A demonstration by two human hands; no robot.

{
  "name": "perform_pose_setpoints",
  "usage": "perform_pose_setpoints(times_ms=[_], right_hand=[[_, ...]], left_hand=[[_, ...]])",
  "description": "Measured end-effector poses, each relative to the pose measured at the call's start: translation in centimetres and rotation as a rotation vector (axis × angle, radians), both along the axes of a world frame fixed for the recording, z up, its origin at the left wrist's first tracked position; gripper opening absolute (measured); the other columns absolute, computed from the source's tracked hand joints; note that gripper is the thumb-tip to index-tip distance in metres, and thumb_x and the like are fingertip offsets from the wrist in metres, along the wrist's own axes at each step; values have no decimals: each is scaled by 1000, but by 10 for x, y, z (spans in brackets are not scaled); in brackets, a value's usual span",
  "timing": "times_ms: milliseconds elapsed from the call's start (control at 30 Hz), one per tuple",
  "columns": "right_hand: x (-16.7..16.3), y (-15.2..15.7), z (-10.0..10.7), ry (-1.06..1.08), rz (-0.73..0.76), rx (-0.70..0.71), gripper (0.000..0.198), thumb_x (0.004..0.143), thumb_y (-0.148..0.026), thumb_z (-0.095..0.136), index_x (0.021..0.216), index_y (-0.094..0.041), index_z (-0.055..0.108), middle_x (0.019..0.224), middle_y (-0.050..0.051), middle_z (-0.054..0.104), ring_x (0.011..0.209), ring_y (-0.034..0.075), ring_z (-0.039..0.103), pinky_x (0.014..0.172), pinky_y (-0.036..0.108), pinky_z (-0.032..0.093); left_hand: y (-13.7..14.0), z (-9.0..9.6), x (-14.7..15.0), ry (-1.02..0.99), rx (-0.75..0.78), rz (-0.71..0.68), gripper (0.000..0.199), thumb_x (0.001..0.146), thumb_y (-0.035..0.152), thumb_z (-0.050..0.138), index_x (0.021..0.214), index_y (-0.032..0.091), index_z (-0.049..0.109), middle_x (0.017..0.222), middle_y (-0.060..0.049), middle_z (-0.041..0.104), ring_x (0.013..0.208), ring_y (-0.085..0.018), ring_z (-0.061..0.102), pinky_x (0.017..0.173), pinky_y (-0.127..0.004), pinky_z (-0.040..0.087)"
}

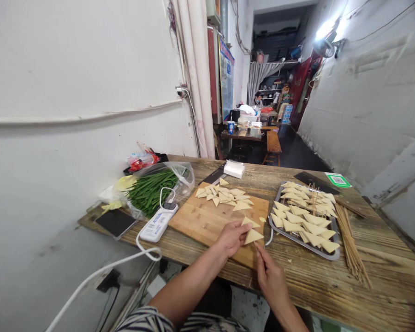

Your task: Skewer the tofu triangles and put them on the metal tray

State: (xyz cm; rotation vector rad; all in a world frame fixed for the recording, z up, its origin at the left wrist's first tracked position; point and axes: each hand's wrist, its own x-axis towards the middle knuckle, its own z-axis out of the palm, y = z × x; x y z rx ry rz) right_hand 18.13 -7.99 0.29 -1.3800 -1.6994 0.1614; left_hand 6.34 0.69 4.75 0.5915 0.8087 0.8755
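Note:
Pale yellow tofu triangles (253, 236) are pinched in my left hand (232, 238), above the near right part of the wooden cutting board (190, 219). My right hand (272, 275) is closed on a thin wooden skewer (255, 245), most of which is hidden by the fingers. Its visible end meets the lower edge of the nearer triangle. A loose pile of tofu triangles (224, 195) lies on the far half of the board. To the right, a metal tray (271, 222) bears rows of skewered triangles (304, 219).
Bare skewers (352, 249) lie in a bundle right of the tray. On the left are a bag of green chives (152, 189), a white power strip (159, 222) with its cable, and a black phone (115, 222). A white box (234, 168) and a knife (212, 175) sit behind the board.

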Motion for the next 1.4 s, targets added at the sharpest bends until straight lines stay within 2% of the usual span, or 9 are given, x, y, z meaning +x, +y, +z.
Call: perform_pose_setpoints(times_ms=[367, 567, 800, 1033, 1167, 1233, 1400], right_hand=[[1, 1, -1, -13, 24, -5, 35, 88, -25, 34, 108, -12, 60, 97, 12, 66, 82, 18, 65, 68, 24, 53], [0, -2, 1, -19, 53, -15, 34, 89, -24, 35, 109, -9, 59, 99, 13, 65, 84, 18, 65, 70, 24, 53], [-2, -6, 4, -26, 70, -1, 34, 89, -24, 34, 108, -12, 59, 98, 11, 66, 85, 18, 65, 70, 24, 53], [-3, -8, 4, 13, 61, -20, 34, 89, -26, 35, 106, -11, 60, 96, 12, 67, 85, 18, 65, 71, 23, 53], [-3, -3, 1, 73, 13, -67, 35, 89, -28, 34, 106, -11, 60, 93, 12, 67, 77, 18, 66, 65, 24, 53], [-3, -1, 0, 88, 5, -70, 35, 89, -28, 35, 107, -10, 59, 96, 12, 66, 81, 18, 65, 68, 25, 53], [-2, 0, 1, 76, 10, -36, 33, 88, -26, 36, 107, -11, 58, 99, 12, 65, 87, 19, 64, 72, 27, 52]], left_hand=[[-1, -4, 5, -30, 9, 124, 24, 60, 21, 72, 77, 7, 61, 66, -9, 66, 54, -12, 60, 55, -21, 47], [2, -4, 1, -48, -46, 161, 21, 62, 20, 70, 76, 9, 58, 73, -11, 66, 66, -16, 63, 62, -25, 50], [9, -1, -6, -53, -69, 207, 16, 66, 16, 67, 74, 11, 54, 73, -10, 66, 69, -15, 64, 66, -25, 50], [8, 2, -9, -95, -93, 187, 20, 68, 21, 66, 79, 13, 52, 78, -10, 66, 73, -16, 64, 70, -28, 51], [-9, 6, -3, -101, -83, 28, 25, 66, 28, 67, 82, 12, 55, 84, -10, 65, 73, -17, 63, 66, -29, 51], [-17, 7, 1, -59, -62, -22, 24, 64, 25, 69, 79, 11, 57, 81, -10, 66, 72, -17, 63, 63, -26, 50], [-22, 3, 8, -9, -40, 41, 24, 58, 20, 73, 72, 9, 57, 76, -11, 66, 73, -19, 64, 63, -26, 50]])
